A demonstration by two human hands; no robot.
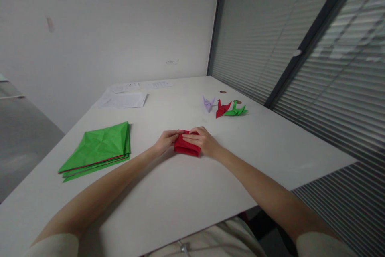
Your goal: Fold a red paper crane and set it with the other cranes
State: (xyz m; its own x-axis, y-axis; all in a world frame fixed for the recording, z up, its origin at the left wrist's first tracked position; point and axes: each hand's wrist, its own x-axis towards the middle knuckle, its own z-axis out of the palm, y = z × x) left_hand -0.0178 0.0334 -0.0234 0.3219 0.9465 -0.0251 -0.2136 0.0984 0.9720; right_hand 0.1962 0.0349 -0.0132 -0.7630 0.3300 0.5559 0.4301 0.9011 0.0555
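The person's left grip (pixel 166 140) grasps the left edge of a small, folded piece of bright red paper (pixel 186 151), with fingers reaching over its far corner. The right grip (pixel 205 141) lays its extended fingers across the upper face of the same piece from the right; whether it also clasps the underside cannot be told. The red piece sits between the two, over the middle of a smooth white table (pixel 180 209), its layers parted in a dark slit along the near edge. Beyond the right grip stand three folded paper cranes: a pale lilac one (pixel 207 105), then a red one (pixel 221 109), then a bright green one (pixel 236 111) that overlaps the red one in view. Well to the left of the left grip lies a stack of creased green paper sheets (pixel 100 144), a red edge showing among its layers. Farther back, white printed sheets (pixel 124 100) lie near a plain white wall (pixel 120 28), and slatted grey blinds (pixel 249 48) line the right side.
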